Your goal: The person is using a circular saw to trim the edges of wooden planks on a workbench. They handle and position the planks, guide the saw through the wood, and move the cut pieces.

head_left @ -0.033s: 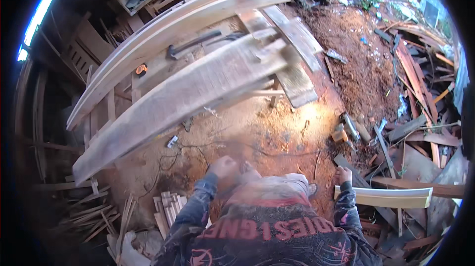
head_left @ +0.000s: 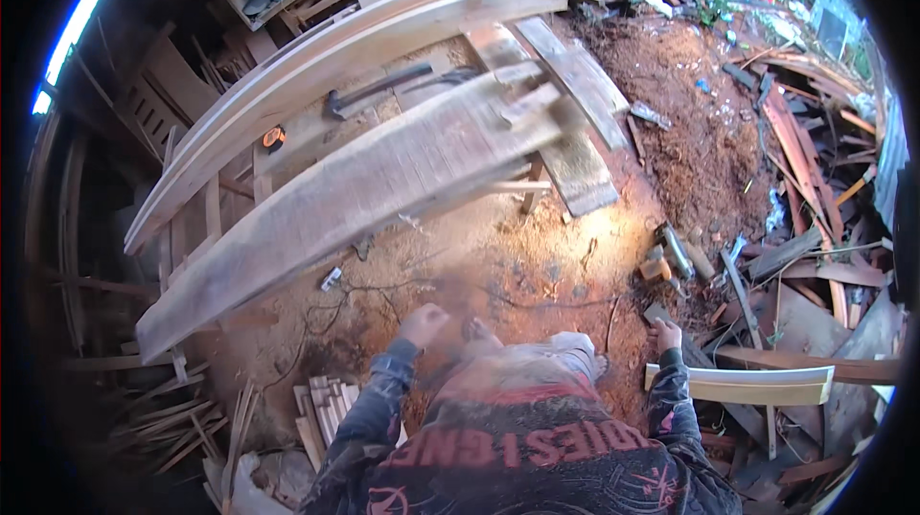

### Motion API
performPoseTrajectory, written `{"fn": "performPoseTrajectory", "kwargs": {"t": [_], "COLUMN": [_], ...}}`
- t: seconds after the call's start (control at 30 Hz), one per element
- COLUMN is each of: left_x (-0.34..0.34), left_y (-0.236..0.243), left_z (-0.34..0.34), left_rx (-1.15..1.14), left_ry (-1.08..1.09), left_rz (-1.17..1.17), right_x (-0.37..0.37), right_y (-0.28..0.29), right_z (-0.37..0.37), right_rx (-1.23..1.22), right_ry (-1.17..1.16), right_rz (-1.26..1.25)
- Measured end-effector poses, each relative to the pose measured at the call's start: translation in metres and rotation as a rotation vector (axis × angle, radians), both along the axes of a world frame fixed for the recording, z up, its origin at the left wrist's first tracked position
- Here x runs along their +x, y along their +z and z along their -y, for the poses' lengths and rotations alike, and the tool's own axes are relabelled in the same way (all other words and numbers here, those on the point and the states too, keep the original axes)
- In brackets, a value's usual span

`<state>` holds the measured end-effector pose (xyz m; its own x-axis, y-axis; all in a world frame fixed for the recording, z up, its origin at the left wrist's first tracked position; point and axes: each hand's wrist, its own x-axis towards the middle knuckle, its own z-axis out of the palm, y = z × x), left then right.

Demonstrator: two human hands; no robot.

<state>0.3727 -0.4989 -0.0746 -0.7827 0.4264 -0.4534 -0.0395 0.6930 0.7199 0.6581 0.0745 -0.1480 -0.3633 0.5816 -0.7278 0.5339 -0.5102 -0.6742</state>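
- 2 dusty dark-blue sleeves come in from the lower edge, reaching forward on either side of the person's body.
- Left hand: bare, above the reddish-brown ground strewn with pale sawdust, its fingers bent inward; I cannot tell whether they close on anything.
- Right hand: bare, fingers partly curled, just beside a dark grey flat plank; whether it grips or touches that plank I cannot tell.
- Nearest the right forearm is a pale cream, slightly curved wooden board; its left part passes behind the sleeve.
- Ahead of both hands, well apart from them, a long, curved, purplish-brown wooden board slants from lower left to upper right.
- Beyond it run long pale wooden planks, also curved.
- Between these lie a dark hammer-shaped tool and a small orange-and-black tape measure.
- On the ground beyond the left hand are a thin dark cable and a small white object.
- Beyond the right hand lies a grey metal cylinder.
- At lower left, pale wooden strips lie bundled; reddish scrap wood heaps up at right.
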Motion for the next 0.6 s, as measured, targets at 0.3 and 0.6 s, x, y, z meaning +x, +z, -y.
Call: {"fn": "performPoseTrajectory", "kwargs": {"t": [0.3,0.6], "left_x": [-0.115,-0.251], "left_y": [0.090,0.121], "left_z": [0.060,0.103], "left_rx": [0.558,0.924], "left_ry": [0.585,0.976], "left_rz": [0.225,0.116], "right_x": [-0.286,-0.646], "right_y": [0.138,0.241], "right_z": [-0.065,-0.108], "right_rx": [0.475,0.367], "right_ry": [0.042,0.039], "right_rz": [-0.254,-0.449]}}
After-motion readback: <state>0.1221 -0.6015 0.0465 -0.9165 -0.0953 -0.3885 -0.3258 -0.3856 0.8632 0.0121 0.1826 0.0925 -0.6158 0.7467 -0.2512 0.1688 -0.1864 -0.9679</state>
